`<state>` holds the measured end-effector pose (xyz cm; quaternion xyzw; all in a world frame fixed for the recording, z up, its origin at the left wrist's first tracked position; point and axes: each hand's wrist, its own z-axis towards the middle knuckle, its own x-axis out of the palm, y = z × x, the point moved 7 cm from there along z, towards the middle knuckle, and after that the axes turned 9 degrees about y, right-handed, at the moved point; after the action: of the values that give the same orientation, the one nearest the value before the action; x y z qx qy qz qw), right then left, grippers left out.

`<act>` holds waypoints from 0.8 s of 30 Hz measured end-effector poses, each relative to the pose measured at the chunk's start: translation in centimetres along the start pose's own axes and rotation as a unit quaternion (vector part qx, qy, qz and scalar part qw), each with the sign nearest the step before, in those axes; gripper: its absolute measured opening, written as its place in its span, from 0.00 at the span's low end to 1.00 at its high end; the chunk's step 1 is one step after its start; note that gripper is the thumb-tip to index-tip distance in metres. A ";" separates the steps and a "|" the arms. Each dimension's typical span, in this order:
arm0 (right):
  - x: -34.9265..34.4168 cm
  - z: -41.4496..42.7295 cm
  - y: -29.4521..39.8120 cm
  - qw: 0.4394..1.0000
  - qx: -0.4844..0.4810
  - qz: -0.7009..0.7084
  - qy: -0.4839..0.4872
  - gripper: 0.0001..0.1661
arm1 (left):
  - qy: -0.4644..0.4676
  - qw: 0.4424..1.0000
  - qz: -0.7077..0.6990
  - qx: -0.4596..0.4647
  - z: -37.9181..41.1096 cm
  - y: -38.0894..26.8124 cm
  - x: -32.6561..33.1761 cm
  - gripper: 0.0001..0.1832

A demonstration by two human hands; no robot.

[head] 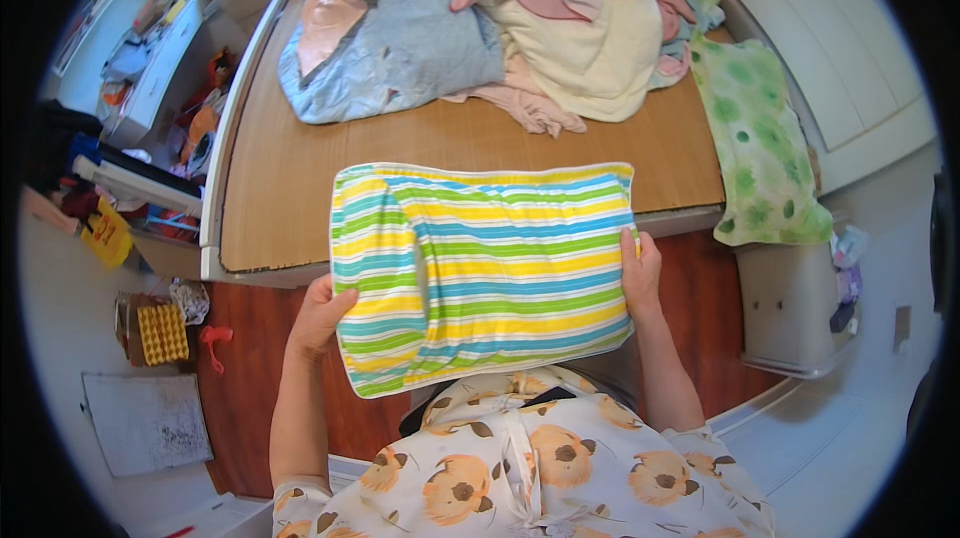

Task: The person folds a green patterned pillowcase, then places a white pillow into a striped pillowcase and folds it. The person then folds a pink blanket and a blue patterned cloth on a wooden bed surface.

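Note:
A small pillow in a striped case (517, 260), yellow, green, blue and white with white edging, is held level in front of my body. My left hand (322, 317) grips its left edge, thumb on top. At the right edge my right hand (641, 272) pinches the fabric, thumb on the upper face. The case has an overlapping flap near its left end. Beyond it, a heap of bedding lies on a bed board (450, 148): a light blue quilt (420, 50), a cream blanket (600, 43) and pink cloths (532, 99).
A green-spotted white pillow (757, 140) lies over the board's right edge, above a pale storage box (787, 305). Cluttered shelves (161, 80) and a yellow bag (107, 234) stand at left. Near the left wall are a yellow textured item (161, 334) and a marked white board (150, 422).

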<state>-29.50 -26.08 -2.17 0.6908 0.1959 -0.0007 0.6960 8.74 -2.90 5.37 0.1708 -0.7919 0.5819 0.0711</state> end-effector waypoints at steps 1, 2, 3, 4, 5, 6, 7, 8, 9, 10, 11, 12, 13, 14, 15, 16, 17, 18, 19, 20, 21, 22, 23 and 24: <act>0.9 0.4 1.4 1.000 -0.026 0.008 0.002 0.24 | -0.011 1.000 -0.013 0.006 -0.9 0.1 -0.7 0.14; 1.9 0.9 2.6 0.998 -0.053 0.017 0.004 0.24 | -0.023 0.999 -0.027 0.012 -1.8 0.1 -1.4 0.14; 2.8 1.3 3.6 0.997 -0.078 0.027 0.006 0.24 | -0.035 0.998 -0.040 0.018 -2.9 0.3 -2.0 0.15; 3.8 2.1 3.5 0.997 -0.060 -0.029 0.029 0.24 | -0.063 0.998 -0.031 -0.004 -3.6 2.3 -3.3 0.15; 4.5 2.9 2.9 0.994 -0.043 -0.084 0.052 0.24 | -0.082 0.995 0.042 -0.045 -4.3 4.7 -4.6 0.15; 4.9 3.7 1.9 0.987 -0.026 -0.144 0.071 0.24 | -0.088 0.993 0.017 -0.082 -4.3 8.0 -4.9 0.13; 5.1 4.5 0.3 0.977 -0.006 -0.195 0.090 0.24 | -0.101 0.984 0.068 -0.132 -4.3 11.6 -5.7 0.11; 5.3 5.2 -1.6 0.962 0.013 -0.249 0.106 0.24 | -0.137 0.980 0.001 -0.144 -4.3 14.0 -5.4 0.10; 5.6 5.5 -1.9 0.944 0.033 -0.305 0.125 0.24 | -0.174 0.970 -0.070 -0.158 -4.6 15.9 -5.1 0.09; 5.6 5.5 -2.4 0.928 0.066 -0.334 0.152 0.24 | -0.199 0.971 -0.021 -0.135 -5.0 16.1 -6.0 0.09; 5.6 5.5 -1.8 0.912 0.038 -0.386 0.132 0.22 | -0.222 0.968 0.028 -0.113 -5.4 15.9 -7.2 0.08; 5.8 5.1 -0.4 0.892 0.010 -0.438 0.112 0.20 | -0.245 0.962 0.075 -0.093 -5.6 15.9 -7.8 0.08; 6.3 4.8 1.2 0.870 -0.020 -0.484 0.089 0.18 | -0.290 0.952 0.084 -0.040 -5.4 14.3 -7.6 0.07; 7.0 4.6 3.1 0.871 -0.089 -0.475 0.090 0.16 | -0.320 0.943 0.095 -0.010 -5.3 12.7 -7.4 0.08; 7.8 4.3 5.1 0.869 -0.158 -0.461 0.089 0.13 | -0.349 0.931 0.108 0.020 -5.2 11.2 -7.5 0.09; 8.8 3.6 7.2 0.864 -0.225 -0.441 0.088 0.11 | -0.348 0.923 0.151 0.066 -4.7 10.2 -7.7 0.10; 10.2 3.3 8.7 0.886 -0.231 -0.380 0.130 0.09 | -0.346 0.911 0.194 0.112 -4.1 9.4 -8.0 0.11; 11.9 2.7 10.4 0.903 -0.235 -0.318 0.170 0.07 | -0.340 0.896 0.236 0.157 -3.6 8.6 -7.9 0.12; 13.7 1.7 11.5 0.909 -0.237 -0.269 0.214 0.07 | -0.303 0.909 0.245 0.146 -2.5 7.5 -6.4 0.16; 15.8 0.6 12.6 0.911 -0.239 -0.216 0.259 0.07 | -0.276 0.878 0.349 0.178 -2.0 5.3 -4.0 0.17; 18.0 -0.9 13.9 0.899 -0.240 -0.211 0.300 0.07 | -0.247 0.834 0.448 0.206 -1.7 3.7 -1.8 0.18; 19.8 -2.4 14.2 0.881 -0.279 -0.194 0.329 0.08 | -0.240 0.830 0.465 0.196 -1.4 3.1 -0.8 0.19; 21.6 -3.8 14.6 0.867 -0.265 -0.189 0.378 0.09 | -0.235 0.823 0.483 0.183 -1.3 2.7 0.0 0.21; 23.3 -5.1 14.9 0.857 -0.230 -0.214 0.408 0.10 | -0.232 0.816 0.502 0.169 -1.2 2.7 0.4 0.22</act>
<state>-5.32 -14.26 5.91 0.3907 0.5995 0.1773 0.6757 7.32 -1.08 3.43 -0.1105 -0.6501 0.6046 -0.4468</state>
